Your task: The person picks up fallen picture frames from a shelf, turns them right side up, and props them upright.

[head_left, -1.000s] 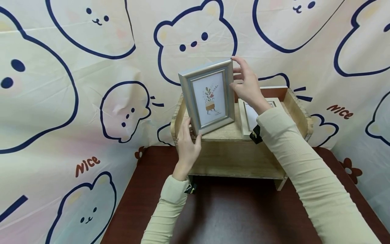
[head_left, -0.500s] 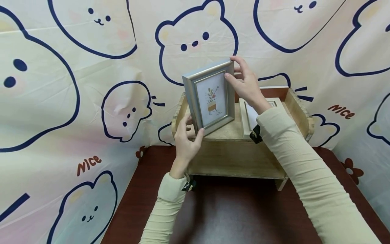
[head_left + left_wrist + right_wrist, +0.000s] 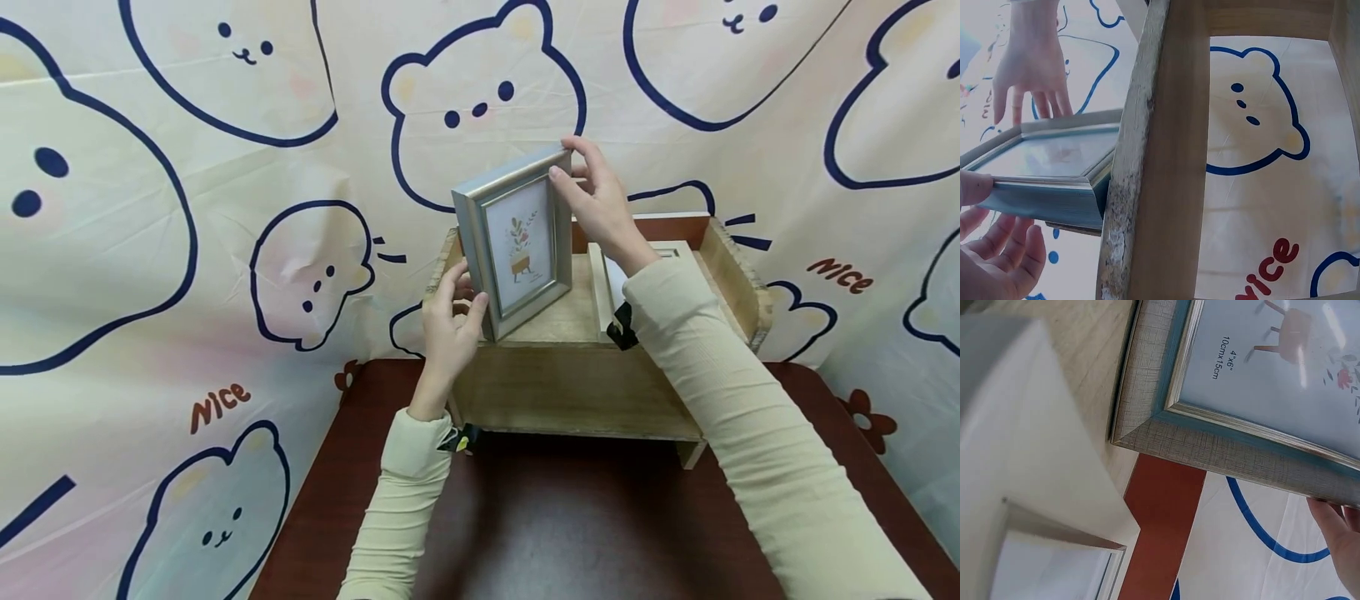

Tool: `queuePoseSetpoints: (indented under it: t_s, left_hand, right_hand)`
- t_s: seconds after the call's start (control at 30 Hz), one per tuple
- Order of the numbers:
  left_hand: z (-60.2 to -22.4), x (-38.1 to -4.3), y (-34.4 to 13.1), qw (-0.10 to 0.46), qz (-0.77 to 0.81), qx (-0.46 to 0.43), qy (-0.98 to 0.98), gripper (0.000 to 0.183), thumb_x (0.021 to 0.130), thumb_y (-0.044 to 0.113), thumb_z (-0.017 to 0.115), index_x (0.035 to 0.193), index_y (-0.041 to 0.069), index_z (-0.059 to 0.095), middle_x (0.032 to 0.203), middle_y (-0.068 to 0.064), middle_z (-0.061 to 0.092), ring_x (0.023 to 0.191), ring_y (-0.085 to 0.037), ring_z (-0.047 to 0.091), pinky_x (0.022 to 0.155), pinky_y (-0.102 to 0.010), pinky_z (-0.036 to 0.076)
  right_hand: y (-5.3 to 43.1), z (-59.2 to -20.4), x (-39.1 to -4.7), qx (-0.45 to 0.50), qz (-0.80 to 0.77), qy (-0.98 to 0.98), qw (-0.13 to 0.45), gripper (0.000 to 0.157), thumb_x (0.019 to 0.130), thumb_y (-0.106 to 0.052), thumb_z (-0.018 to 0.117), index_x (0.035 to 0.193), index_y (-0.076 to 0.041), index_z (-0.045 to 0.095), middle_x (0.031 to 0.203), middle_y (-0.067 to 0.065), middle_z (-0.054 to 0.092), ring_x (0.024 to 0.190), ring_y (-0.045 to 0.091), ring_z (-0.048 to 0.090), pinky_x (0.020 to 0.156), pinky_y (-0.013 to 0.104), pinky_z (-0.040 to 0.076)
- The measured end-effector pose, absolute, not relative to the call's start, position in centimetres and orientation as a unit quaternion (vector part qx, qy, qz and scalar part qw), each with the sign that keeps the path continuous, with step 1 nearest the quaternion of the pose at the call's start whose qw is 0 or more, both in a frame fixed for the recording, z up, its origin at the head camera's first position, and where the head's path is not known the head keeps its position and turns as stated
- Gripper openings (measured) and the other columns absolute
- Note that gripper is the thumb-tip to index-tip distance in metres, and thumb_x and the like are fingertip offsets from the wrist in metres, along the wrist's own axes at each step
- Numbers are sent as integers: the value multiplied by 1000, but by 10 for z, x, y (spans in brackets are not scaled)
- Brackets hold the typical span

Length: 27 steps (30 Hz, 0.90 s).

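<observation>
A silver-blue picture frame [image 3: 521, 250] with a potted-plant print stands almost upright on the wooden shelf [image 3: 577, 392], its face angled to the right. My left hand [image 3: 450, 329] holds its lower left side, thumb in front and fingers behind. At the upper right corner my right hand [image 3: 600, 204] pinches it, thumb on the front moulding and fingertips at the top. The left wrist view has the frame's side [image 3: 1047, 203] beside my left fingers [image 3: 1007, 250]. In the right wrist view, right fingertips [image 3: 1335, 525] touch the frame's edge.
A second, cream picture frame [image 3: 600, 287] lies on the shelf to the right, partly hidden by my right forearm. Raised wooden side panels [image 3: 731, 271] bound the shelf top. It stands on a dark red-brown table [image 3: 570, 533] before a cartoon-print cloth [image 3: 300, 167].
The picture frame has turned, showing more of its left side. My left hand has slid up along that side. My right thumb has moved onto the front of the frame.
</observation>
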<state>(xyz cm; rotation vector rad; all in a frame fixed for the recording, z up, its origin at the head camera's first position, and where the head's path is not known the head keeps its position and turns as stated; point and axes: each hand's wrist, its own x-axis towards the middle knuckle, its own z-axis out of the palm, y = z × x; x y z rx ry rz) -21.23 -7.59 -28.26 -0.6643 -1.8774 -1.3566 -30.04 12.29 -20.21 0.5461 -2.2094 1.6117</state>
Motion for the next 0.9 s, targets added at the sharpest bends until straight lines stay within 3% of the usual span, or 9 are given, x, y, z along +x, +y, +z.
queuePoseSetpoints:
  t_s: [0.13, 0.27, 0.5, 0.67, 0.9]
  left_hand:
    - [-283, -211, -72, 361, -526, -259, -725, 37, 81, -13, 56, 117, -16, 47, 96, -29, 58, 77, -37, 57, 60, -36, 47]
    - [-283, -209, -70, 348, -532, -256, -728, 37, 82, -13, 55, 118, -16, 44, 98, -30, 57, 79, -37, 55, 63, -34, 47]
    - [-298, -228, -75, 342, -537, -270, -722, 39, 84, -10, 55, 121, -10, 43, 98, -27, 60, 78, -34, 56, 62, -32, 46]
    - [-306, -238, -80, 310, -551, -271, -726, 45, 86, -4, 56, 129, -3, 41, 104, -22, 60, 83, -29, 56, 65, -28, 45]
    - [-304, -239, -86, 267, -550, -281, -740, 42, 88, -2, 55, 128, -9, 45, 95, -23, 58, 82, -29, 55, 67, -28, 47]
  right_hand:
    - [121, -201, -304, 195, 570, -781, 168, 53, 90, -36, 51, 139, -27, 32, 126, 13, 48, 113, 25, 50, 90, 45, 41]
    - [118, -200, -303, 201, 528, -807, 171, 65, 88, -40, 53, 144, -25, 25, 138, 9, 36, 122, 21, 40, 94, 45, 38]
    - [112, -200, -294, 241, 408, -845, 249, 71, 80, -41, 61, 141, -18, 34, 149, 7, 9, 134, 19, 13, 105, 46, 20]
    - [108, -201, -289, 252, 366, -850, 283, 75, 77, -41, 66, 140, -14, 36, 148, 8, 17, 134, 20, 11, 105, 43, 17]
    - [100, -200, -283, 257, 328, -863, 284, 86, 71, -44, 72, 141, -15, 33, 149, 12, 15, 136, 24, 10, 106, 46, 16]
